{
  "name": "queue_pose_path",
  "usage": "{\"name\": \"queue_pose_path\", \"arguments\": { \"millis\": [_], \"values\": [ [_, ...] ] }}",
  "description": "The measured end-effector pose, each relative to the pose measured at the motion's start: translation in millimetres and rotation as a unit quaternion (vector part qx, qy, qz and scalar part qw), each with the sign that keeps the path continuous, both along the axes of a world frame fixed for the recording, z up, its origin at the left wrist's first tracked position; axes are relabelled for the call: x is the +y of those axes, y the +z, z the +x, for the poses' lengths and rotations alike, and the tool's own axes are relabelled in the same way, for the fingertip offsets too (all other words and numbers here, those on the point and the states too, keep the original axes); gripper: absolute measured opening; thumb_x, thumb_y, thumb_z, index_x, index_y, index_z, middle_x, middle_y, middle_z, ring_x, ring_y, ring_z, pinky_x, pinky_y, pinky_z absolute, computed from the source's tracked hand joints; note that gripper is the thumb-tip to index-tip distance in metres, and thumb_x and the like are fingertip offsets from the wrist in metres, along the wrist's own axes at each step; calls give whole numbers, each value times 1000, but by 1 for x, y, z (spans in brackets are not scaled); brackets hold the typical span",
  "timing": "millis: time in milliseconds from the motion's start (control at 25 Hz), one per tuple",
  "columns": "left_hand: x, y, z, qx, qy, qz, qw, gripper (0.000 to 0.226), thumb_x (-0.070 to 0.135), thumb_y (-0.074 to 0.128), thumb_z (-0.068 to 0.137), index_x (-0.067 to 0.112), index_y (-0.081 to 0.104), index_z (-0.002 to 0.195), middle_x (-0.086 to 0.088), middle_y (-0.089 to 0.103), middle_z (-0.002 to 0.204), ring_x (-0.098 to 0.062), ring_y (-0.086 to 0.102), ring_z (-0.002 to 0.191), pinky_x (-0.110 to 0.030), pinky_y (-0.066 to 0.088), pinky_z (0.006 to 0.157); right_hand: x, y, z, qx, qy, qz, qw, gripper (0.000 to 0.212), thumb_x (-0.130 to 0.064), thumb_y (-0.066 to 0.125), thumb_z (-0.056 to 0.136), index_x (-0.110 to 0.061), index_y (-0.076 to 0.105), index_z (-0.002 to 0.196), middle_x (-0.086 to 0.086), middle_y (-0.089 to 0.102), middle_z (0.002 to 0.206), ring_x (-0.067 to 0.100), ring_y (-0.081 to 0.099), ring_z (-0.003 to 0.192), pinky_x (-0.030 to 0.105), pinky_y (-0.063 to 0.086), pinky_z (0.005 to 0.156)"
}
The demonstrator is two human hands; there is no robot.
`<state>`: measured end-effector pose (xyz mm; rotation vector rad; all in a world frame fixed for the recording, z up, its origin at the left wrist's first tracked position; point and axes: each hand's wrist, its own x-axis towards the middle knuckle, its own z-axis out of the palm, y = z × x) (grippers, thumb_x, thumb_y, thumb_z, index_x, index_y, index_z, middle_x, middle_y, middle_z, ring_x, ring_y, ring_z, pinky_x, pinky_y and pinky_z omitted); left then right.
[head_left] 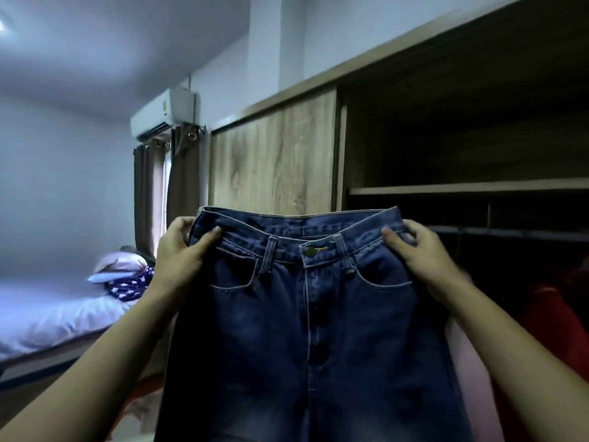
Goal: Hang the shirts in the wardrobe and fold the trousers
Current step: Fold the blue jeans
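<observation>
So the dark blue denim jeans (312, 314) are held up dead centre of the frame. The front faces the camera, the button's done up, and the legs drop out past the bottom edge. The left hand (181, 250) pinches the waistband at its left corner, thumb on the front and fingers curled behind. The right hand (424, 253) does the same at the right corner. Both grips look firm, and the waistband sags a little between them.

To me this looks like the start of the trouser fold. I'd pull the two corners apart just enough to take that sag out and give it a shake so the legs hang straight. Then bring one corner over to the other so the legs stack seam to seam. Denim this heavy should hold a crease fine, but it'll twist if one hand drops lower.

You'd want a flat spot for the rest, and the bed with the pale sheet (47, 314) at lower left looks like the obvious one. The open wood-grain wardrobe (274, 161) fills the right side, with a red garment (554, 314) low down inside it. Mind the legs don't swing into that.
</observation>
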<state>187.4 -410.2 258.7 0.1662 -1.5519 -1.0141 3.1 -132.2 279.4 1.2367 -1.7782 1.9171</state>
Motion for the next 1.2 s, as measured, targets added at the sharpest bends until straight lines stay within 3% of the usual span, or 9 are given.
{"name": "queue_pose_path", "arguments": {
  "millis": [160,400,480,560,680,840,920,1040,1200],
  "values": [
    [20,25,-4,5,134,-101,986,18,28,66,86,15,67,98,1,66,83,-15,59,76,-18,39,64,17,17,-2,35,-71,-48,996,2,-22,60,89,-21,59,90,0,69,87,9,67,74,19,55,62],
    [17,38,-2,-54,181,-127,974,44,39,42,77,0,62,76,-22,60,69,-26,51,67,-35,35,61,27,14,6,58,-72,-48,995,14,-27,57,90,-16,66,87,2,70,83,15,67,77,24,55,64],
    [11,40,0,-77,144,-129,978,46,43,41,79,1,58,77,-19,58,69,-25,51,69,-36,37,63,29,16,11,21,-32,-51,998,16,-28,56,91,-17,67,87,3,71,81,16,68,75,23,56,62],
    [6,44,5,-73,2,-96,993,47,47,45,83,2,56,82,-15,57,75,-22,50,73,-37,40,68,31,20,16,-37,20,-59,997,23,-33,54,89,-14,67,88,4,73,78,15,70,70,23,57,59],
    [9,53,5,-70,-101,54,991,37,39,50,90,4,62,83,-17,64,79,-26,58,77,-38,45,74,26,27,15,-144,40,-43,988,31,-38,52,91,-11,68,88,6,75,78,16,71,67,24,56,57],
    [36,60,-3,-79,-144,218,962,26,20,52,94,1,60,78,-3,60,42,-14,58,36,-19,46,38,-2,27,20,-313,58,-10,948,34,-32,42,98,-5,62,105,9,69,85,19,65,72,22,53,52],
    [52,67,-10,-81,-190,214,955,26,21,53,94,3,60,76,-6,63,47,-16,60,40,-24,51,45,-19,35,32,-307,82,-24,948,33,-31,39,99,-7,61,105,10,67,88,18,64,74,21,53,51],
    [79,75,-26,-57,-216,139,965,26,21,54,95,5,59,76,-14,61,68,-24,59,62,-40,51,72,-43,48,55,-209,83,-27,974,29,-29,44,98,-7,62,96,8,66,83,14,64,67,19,53,50],
    [106,71,-38,-29,-223,86,971,21,19,50,97,3,60,87,-16,64,79,-23,61,67,-38,50,71,-62,44,82,-127,96,-1,987,37,-37,38,99,-9,61,93,-1,62,62,10,59,46,17,41,38]
  ]
}}
